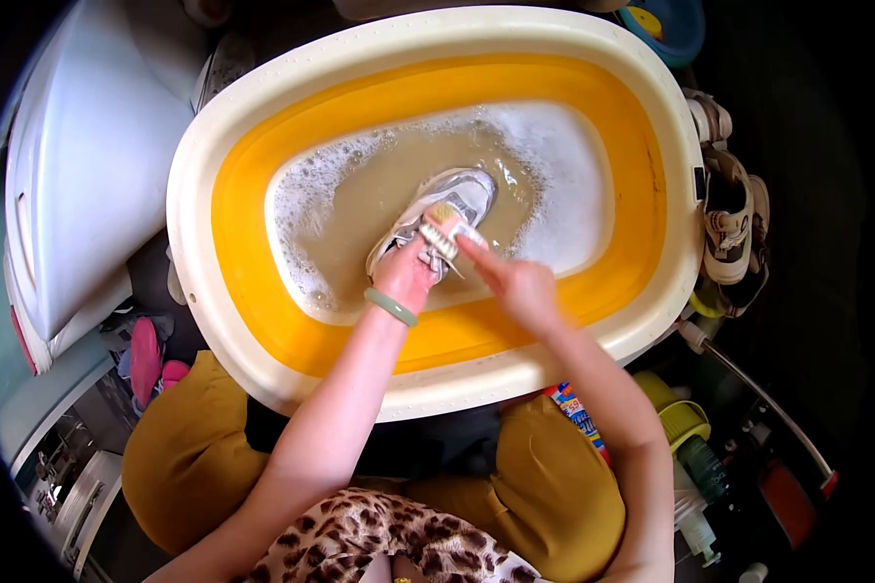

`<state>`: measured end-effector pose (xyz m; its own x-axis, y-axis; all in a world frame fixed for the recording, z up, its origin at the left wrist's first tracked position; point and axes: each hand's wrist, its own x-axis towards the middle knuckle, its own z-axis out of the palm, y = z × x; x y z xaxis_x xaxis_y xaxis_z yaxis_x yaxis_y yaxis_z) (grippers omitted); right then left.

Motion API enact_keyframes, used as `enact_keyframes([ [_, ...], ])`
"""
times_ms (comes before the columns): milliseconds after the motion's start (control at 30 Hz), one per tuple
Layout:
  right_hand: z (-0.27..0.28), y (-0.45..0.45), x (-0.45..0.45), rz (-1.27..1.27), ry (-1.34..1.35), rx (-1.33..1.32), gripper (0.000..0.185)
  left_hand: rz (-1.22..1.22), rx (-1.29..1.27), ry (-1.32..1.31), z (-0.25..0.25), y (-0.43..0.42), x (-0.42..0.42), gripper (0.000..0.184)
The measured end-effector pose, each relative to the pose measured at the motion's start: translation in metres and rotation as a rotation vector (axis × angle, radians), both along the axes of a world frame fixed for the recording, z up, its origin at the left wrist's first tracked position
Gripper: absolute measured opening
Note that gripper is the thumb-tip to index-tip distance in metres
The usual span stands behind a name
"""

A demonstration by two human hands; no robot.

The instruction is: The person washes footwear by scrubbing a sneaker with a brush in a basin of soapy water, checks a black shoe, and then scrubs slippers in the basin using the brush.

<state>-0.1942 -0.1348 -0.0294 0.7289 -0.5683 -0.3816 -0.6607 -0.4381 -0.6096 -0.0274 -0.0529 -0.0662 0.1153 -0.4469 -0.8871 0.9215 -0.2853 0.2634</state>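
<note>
A light grey and white sneaker (472,194) sits in murky, foamy water inside a yellow and cream basin (292,99). My left hand (406,274), below a pale green bangle, is at the sneaker's opening and grips it there; part of the fingers is hidden. With my right hand (525,294), blurred by motion, I hold a small scrub brush (443,229) against the laces and upper. The brush has pale bristles and a pinkish part. Its handle is mostly covered by my fingers.
Several worn sneakers (729,228) stand beside the basin's right rim. A blue bowl (679,29) is at the top right. Green containers (683,421) and bottles (695,530) are at the lower right. Pink footwear (146,360) lies left, below a large white fixture (97,175). A colourful packet (578,418) touches my knee.
</note>
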Motion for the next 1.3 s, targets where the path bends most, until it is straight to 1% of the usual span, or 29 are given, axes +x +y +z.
enact_keyframes([
  [33, -0.006, -0.016, 0.006, 0.024, 0.088, -0.097, 0.048, 0.052, -0.061, 0.027, 0.002, -0.002, -0.001, 0.030],
  [67, -0.010, -0.028, 0.011, 0.044, 0.176, -0.194, 0.049, 0.044, -0.062, 0.024, 0.004, -0.003, -0.001, 0.030],
  [100, -0.012, -0.036, 0.014, 0.035, 0.172, -0.194, 0.049, 0.062, -0.087, 0.050, 0.009, -0.006, -0.002, 0.030],
  [167, -0.013, -0.046, 0.017, -0.087, -0.018, -0.259, 0.045, 0.081, -0.116, 0.078, 0.017, -0.009, -0.002, 0.031],
  [200, -0.002, -0.040, 0.015, -0.093, -0.015, -0.263, 0.045, 0.075, -0.119, 0.081, 0.016, -0.009, -0.001, 0.031],
  [267, 0.027, -0.014, 0.009, -0.097, -0.237, -0.134, 0.040, 0.142, -0.095, 0.099, 0.011, -0.005, 0.005, 0.030],
  [300, 0.034, -0.004, 0.009, -0.083, -0.238, -0.129, 0.040, 0.193, -0.176, 0.152, 0.010, -0.005, 0.006, 0.028],
  [367, 0.043, 0.011, 0.007, 0.164, -0.065, -0.135, 0.040, 0.189, -0.130, 0.115, 0.011, -0.007, 0.005, 0.029],
  [400, 0.033, 0.003, 0.010, 0.161, -0.065, -0.134, 0.040, 0.174, -0.090, 0.080, 0.012, -0.008, 0.004, 0.030],
  [433, 0.015, -0.015, 0.017, 0.123, 0.050, -0.234, 0.043, 0.175, -0.175, 0.161, 0.001, -0.001, 0.004, 0.033],
  [467, 0.001, -0.030, 0.023, 0.083, 0.164, -0.335, 0.046, 0.174, -0.176, 0.156, 0.007, -0.004, 0.004, 0.033],
  [500, -0.004, -0.039, 0.025, 0.080, 0.163, -0.334, 0.046, 0.168, -0.155, 0.147, 0.018, -0.008, 0.002, 0.034],
  [567, -0.007, -0.056, 0.028, -0.021, -0.057, -0.360, 0.047, 0.149, -0.124, 0.112, 0.024, -0.016, -0.003, 0.039],
  [600, 0.001, -0.045, 0.025, -0.022, -0.055, -0.362, 0.047, 0.147, -0.126, 0.114, 0.023, -0.013, -0.003, 0.039],
  [667, 0.022, -0.015, 0.017, 0.028, -0.236, -0.240, 0.040, 0.152, -0.192, 0.125, 0.015, -0.011, 0.002, 0.042],
  [700, 0.024, -0.008, 0.016, 0.039, -0.235, -0.230, 0.040, 0.187, -0.211, 0.160, 0.014, -0.009, 0.003, 0.043],
  [767, 0.026, 0.002, 0.011, 0.138, -0.026, -0.193, 0.038, 0.206, -0.200, 0.141, 0.013, -0.004, -0.003, 0.044],
  [800, 0.019, -0.007, 0.015, 0.134, -0.027, -0.194, 0.038, 0.212, -0.210, 0.121, 0.014, -0.006, -0.004, 0.044],
  [867, -0.002, -0.039, 0.031, 0.097, 0.173, -0.330, 0.041, 0.210, -0.209, 0.116, 0.011, -0.006, -0.004, 0.044],
  [900, -0.002, -0.046, 0.033, 0.092, 0.169, -0.332, 0.041, 0.207, -0.206, 0.117, 0.012, -0.006, -0.004, 0.044],
  [967, 0.001, -0.062, 0.034, 0.042, -0.043, -0.390, 0.042, 0.195, -0.223, 0.118, 0.013, -0.012, 0.000, 0.045],
  [1000, 0.010, -0.053, 0.031, 0.045, -0.041, -0.394, 0.042, 0.188, -0.193, 0.105, 0.016, -0.011, 0.001, 0.044],
  [1067, 0.030, -0.028, 0.027, 0.112, -0.195, -0.241, 0.039, 0.206, -0.165, 0.090, 0.013, -0.012, 0.005, 0.044],
  [1133, 0.018, -0.020, 0.025, 0.141, -0.151, -0.211, 0.038, 0.121, -0.219, -0.022, 0.012, -0.009, 0.001, 0.044],
  [1167, 0.012, -0.020, 0.024, 0.161, -0.110, -0.206, 0.037, 0.145, -0.175, 0.000, 0.014, -0.010, 0.000, 0.045],
  [1200, 0.002, -0.032, 0.027, 0.158, -0.115, -0.215, 0.037, 0.142, -0.185, -0.005, 0.016, -0.015, 0.001, 0.045],
  [1267, -0.018, -0.057, 0.038, 0.095, 0.034, -0.405, 0.037, 0.225, -0.163, 0.052, 0.019, -0.014, 0.003, 0.045],
  [1300, -0.019, -0.065, 0.041, 0.086, 0.033, -0.413, 0.037, 0.234, -0.195, 0.038, 0.018, -0.015, 0.002, 0.047],
])
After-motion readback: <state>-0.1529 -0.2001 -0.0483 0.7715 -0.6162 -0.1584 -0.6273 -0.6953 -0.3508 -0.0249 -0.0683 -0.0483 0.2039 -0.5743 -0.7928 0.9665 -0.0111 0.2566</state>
